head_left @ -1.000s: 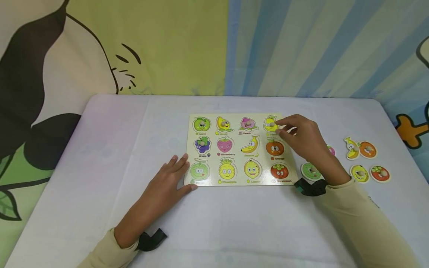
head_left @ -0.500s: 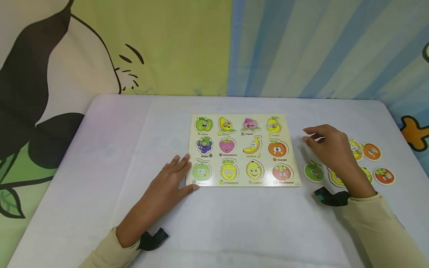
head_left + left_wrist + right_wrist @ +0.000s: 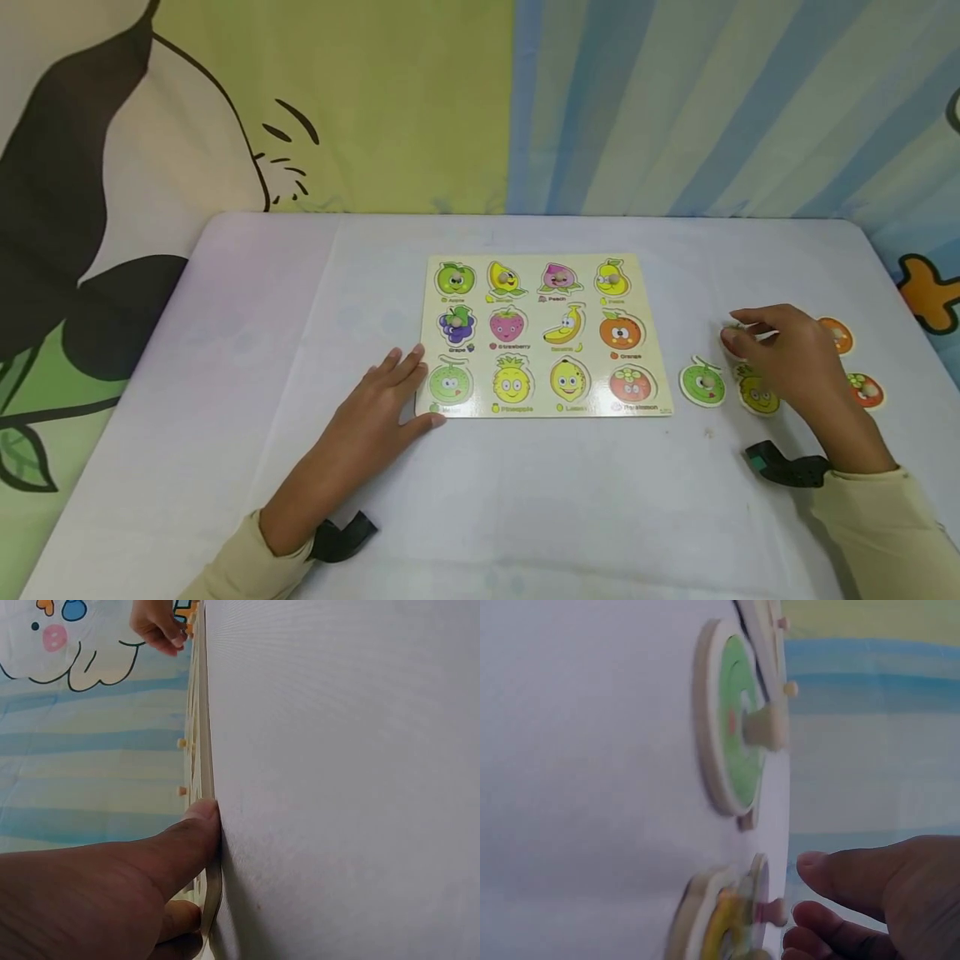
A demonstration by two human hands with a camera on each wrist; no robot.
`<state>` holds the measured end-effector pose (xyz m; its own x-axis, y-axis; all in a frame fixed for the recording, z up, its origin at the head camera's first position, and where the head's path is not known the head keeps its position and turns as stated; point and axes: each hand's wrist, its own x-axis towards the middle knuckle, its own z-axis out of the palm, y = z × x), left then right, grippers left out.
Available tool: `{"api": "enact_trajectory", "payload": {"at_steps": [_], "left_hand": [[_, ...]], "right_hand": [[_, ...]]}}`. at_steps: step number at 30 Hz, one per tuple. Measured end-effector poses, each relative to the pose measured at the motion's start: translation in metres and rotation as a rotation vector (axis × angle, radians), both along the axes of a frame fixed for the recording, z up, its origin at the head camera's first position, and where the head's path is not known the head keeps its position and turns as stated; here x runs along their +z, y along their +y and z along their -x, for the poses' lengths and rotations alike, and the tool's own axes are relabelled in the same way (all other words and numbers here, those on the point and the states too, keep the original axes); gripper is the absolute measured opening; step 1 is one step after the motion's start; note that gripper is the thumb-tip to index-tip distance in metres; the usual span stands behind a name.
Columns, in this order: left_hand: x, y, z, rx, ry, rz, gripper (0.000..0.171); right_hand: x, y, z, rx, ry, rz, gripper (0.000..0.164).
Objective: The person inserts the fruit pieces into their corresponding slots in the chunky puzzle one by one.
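Note:
A fruit puzzle board (image 3: 536,333) lies mid-table. Knobbed apple (image 3: 454,278), mango, peach, pear and grape pieces sit in its top and left slots; the other slots show printed fruit. My left hand (image 3: 367,408) rests at the board's lower left corner, and in the left wrist view its thumb (image 3: 191,836) touches the board's edge. Right of the board, my right hand (image 3: 795,354) hovers over loose pieces, thumb and index finger at a mostly covered piece. The right wrist view shows that piece's knob (image 3: 775,912) just apart from the thumb (image 3: 840,874).
Loose melon (image 3: 702,385) and pineapple (image 3: 757,393) pieces lie left of and below my right hand. Beyond it are an orange piece (image 3: 837,335) and a red fruit piece (image 3: 867,390). The white table (image 3: 337,275) meets a patterned curtain (image 3: 360,108) at the back.
My right hand has left the pear piece on the board and moved right and nearer, over the loose pieces. My left hand has stayed at the board's corner.

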<state>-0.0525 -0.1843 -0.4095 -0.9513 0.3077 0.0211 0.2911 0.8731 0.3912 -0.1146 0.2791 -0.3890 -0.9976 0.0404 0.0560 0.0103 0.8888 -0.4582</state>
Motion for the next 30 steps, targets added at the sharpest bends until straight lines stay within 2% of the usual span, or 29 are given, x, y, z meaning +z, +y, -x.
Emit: {"api": "enact_trajectory", "payload": {"at_steps": [13,21,30], "left_hand": [[0.0,-0.001,0.0,0.003,0.0,-0.001,0.076],[-0.001,-0.001,0.0,0.0,0.001,-0.001,0.077],[0.0,0.0,0.0,0.001,-0.009,0.0,0.077]], "right_hand": [[-0.012,0.011,-0.001,0.016,0.033,-0.044,0.03],[-0.009,0.007,0.0,-0.009,-0.047,-0.053,0.019],[-0.009,0.004,0.001,-0.021,-0.063,-0.067,0.017]]}}
